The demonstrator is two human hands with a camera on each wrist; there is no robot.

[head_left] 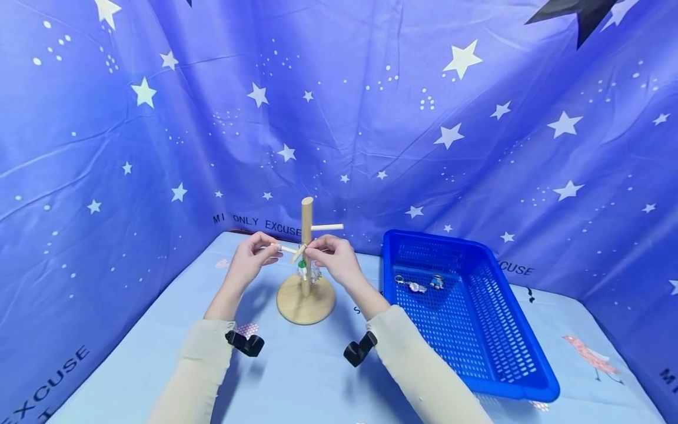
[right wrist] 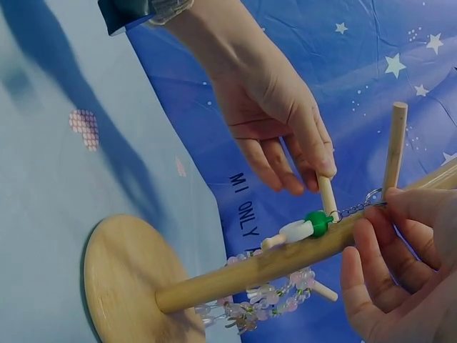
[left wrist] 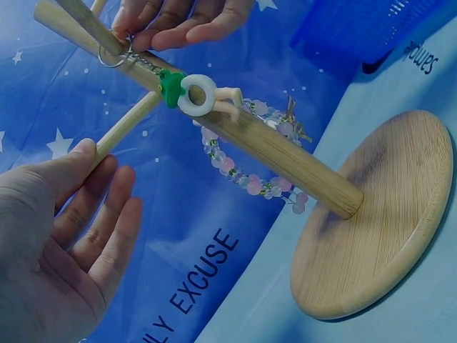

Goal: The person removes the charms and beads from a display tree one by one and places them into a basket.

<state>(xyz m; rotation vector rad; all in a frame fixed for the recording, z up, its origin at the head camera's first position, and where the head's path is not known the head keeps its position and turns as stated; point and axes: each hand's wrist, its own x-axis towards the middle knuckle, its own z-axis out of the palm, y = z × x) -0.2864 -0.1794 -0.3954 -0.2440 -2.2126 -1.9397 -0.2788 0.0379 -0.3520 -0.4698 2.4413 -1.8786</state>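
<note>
A wooden peg stand point(head_left: 307, 215) with a round base point(left wrist: 385, 229) stands upright on the table. My left hand point(head_left: 249, 259) pinches the end of one side peg point(left wrist: 127, 130) between thumb and forefinger, the other fingers loosely bent. On another peg point(right wrist: 395, 143) hangs the metal ring of a keychain point(left wrist: 171, 88) with a green-and-white figure. My right hand point(head_left: 336, 257) pinches that keychain at its ring, close to the post. Below, a string of pink and clear beads point(left wrist: 250, 184) hangs around the post's far side.
A blue plastic basket point(head_left: 474, 386) stands to the right, holding a keychain with a pale figure point(head_left: 416, 287) and a small blue figure point(head_left: 436, 282). One bare peg point(head_left: 328, 227) sticks out rightward high on the stand. A starry blue curtain point(head_left: 339, 118) hangs behind the table.
</note>
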